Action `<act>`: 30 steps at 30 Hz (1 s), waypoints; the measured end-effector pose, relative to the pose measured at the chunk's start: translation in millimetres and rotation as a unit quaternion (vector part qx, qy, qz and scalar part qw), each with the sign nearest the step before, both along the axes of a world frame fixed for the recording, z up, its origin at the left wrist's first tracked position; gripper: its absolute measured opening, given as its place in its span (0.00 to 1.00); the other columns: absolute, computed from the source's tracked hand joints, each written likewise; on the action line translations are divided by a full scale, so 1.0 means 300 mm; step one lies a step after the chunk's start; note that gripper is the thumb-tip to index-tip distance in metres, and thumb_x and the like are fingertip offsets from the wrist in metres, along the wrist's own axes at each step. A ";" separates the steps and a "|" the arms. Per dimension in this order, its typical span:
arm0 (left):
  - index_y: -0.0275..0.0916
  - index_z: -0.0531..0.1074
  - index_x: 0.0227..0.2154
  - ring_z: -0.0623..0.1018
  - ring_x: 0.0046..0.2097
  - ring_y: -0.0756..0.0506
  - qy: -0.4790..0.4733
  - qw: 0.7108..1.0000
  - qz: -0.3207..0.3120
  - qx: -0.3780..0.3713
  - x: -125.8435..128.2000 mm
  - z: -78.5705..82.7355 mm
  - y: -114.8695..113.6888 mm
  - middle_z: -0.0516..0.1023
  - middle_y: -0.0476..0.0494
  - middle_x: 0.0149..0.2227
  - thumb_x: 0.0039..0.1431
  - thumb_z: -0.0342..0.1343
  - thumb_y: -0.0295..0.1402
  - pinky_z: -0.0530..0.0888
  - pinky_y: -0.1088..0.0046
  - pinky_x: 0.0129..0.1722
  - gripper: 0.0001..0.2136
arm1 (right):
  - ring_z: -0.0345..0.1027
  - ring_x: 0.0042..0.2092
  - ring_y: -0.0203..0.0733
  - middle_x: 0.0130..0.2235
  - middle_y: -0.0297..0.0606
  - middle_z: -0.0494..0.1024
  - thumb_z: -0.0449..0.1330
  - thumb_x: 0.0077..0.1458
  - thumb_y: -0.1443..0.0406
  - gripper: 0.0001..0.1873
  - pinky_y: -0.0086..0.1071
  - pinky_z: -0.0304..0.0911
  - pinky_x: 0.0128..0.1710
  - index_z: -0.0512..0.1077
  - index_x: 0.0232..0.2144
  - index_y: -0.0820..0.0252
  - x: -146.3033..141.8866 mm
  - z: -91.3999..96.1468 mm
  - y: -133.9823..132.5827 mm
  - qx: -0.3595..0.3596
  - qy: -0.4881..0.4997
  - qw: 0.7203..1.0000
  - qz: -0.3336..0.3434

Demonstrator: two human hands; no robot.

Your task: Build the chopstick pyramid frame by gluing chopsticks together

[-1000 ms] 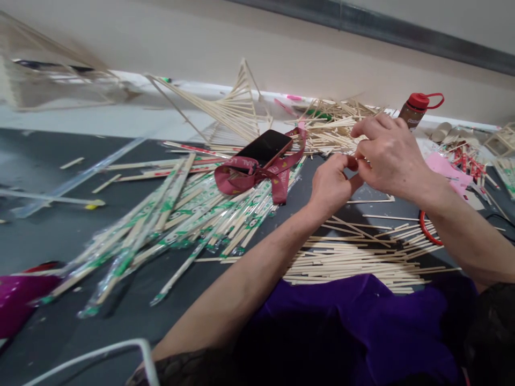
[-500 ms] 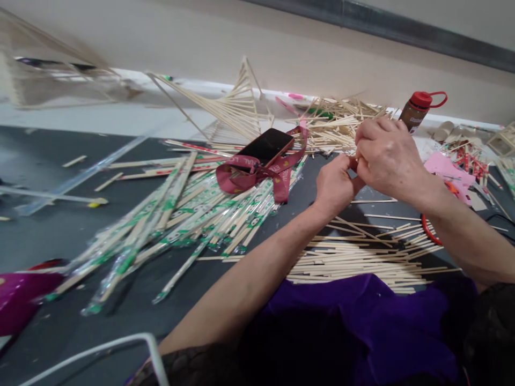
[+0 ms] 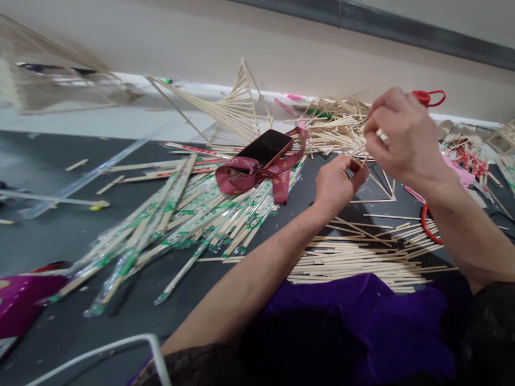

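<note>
My left hand point(image 3: 338, 185) pinches a thin wooden stick point(image 3: 363, 162) between thumb and forefinger; another stick seems to cross it there. Just above and to the right, my right hand point(image 3: 406, 134) is raised with its fingers closed. A small white bit shows at its fingertips, too blurred to name. Beneath the hands, joined sticks point(image 3: 372, 201) form an angular frame on the dark table. Nearer to me lies a spread of loose wooden sticks point(image 3: 358, 262). A red ring-shaped handle point(image 3: 430, 228) shows beside my right forearm.
Wrapped chopsticks point(image 3: 201, 220) cover the table on the left. A phone point(image 3: 267, 147) lies with a pink lanyard point(image 3: 237, 179). Behind stand a twisted stick model point(image 3: 225, 107) and a stick heap point(image 3: 333, 126). A red-capped bottle point(image 3: 421, 97) is mostly hidden.
My right hand has moved away from the left, to the right, opening a gap between them. The stick in my left fingers and the frame below now show. The left hand has barely moved.
</note>
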State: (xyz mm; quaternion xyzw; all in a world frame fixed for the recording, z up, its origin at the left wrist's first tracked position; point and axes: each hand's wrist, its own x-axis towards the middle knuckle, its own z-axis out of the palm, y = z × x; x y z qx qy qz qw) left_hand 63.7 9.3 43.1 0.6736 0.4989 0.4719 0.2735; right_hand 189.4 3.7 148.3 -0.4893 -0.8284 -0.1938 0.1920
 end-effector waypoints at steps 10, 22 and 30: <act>0.39 0.74 0.26 0.71 0.30 0.51 -0.014 1.000 -0.001 0.000 -0.004 0.012 -0.009 0.81 0.47 0.36 0.54 0.62 0.29 0.68 0.71 0.37 0.04 | 0.64 0.35 0.43 0.30 0.46 0.74 0.64 0.51 0.58 0.17 0.40 0.55 0.36 0.63 0.17 0.54 0.438 -0.137 0.234 0.069 0.202 0.957 -0.194; 0.40 0.77 0.42 0.67 0.26 0.54 -0.087 0.995 -0.006 -0.038 -0.038 0.028 -0.008 0.80 0.49 0.36 0.51 0.65 0.31 0.67 0.75 0.29 0.13 | 0.70 0.32 0.39 0.31 0.35 0.80 0.62 0.52 0.67 0.06 0.34 0.60 0.33 0.80 0.30 0.56 0.203 -0.113 0.030 -0.157 0.227 0.957 0.092; 0.42 0.76 0.41 0.70 0.27 0.52 -0.087 0.995 0.001 -0.052 -0.040 0.046 -0.025 0.80 0.50 0.34 0.52 0.65 0.31 0.70 0.75 0.29 0.13 | 0.69 0.36 0.38 0.34 0.36 0.80 0.64 0.58 0.61 0.06 0.31 0.56 0.34 0.81 0.33 0.56 0.128 -0.217 0.054 -0.181 0.173 0.960 0.123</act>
